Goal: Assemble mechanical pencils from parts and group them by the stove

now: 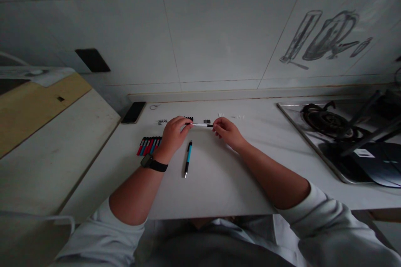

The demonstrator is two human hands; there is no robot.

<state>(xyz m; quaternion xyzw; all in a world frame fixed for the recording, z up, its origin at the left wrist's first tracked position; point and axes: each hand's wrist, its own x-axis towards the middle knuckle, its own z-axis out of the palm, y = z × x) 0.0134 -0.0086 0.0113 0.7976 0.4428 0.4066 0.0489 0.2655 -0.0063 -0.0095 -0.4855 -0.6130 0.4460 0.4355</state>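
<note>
A slim white-and-black pen part (201,125) lies level near the centre of the frame, stretched between two hands above a white countertop (216,187). The left hand (174,134) pinches its left end between thumb and fingers; the right hand (229,132) has its fingertips closed on the black right end. Just below, a blue-and-black pen (188,159) lies on the counter, its silver tip toward the bottom of the frame. Left of centre is a row of red and blue barrels (148,146), its right side partly hidden by the left hand, which wears a dark watch (146,160) at the wrist. Behind the hands are small springs (162,121), black pieces (189,118) partly covered by the left hand, dark grey pieces (207,121) and white pieces (221,115). Farther left is a phone (134,112). At the right edge, a metal-rimmed recess (308,148) holds dark clutter.
</note>
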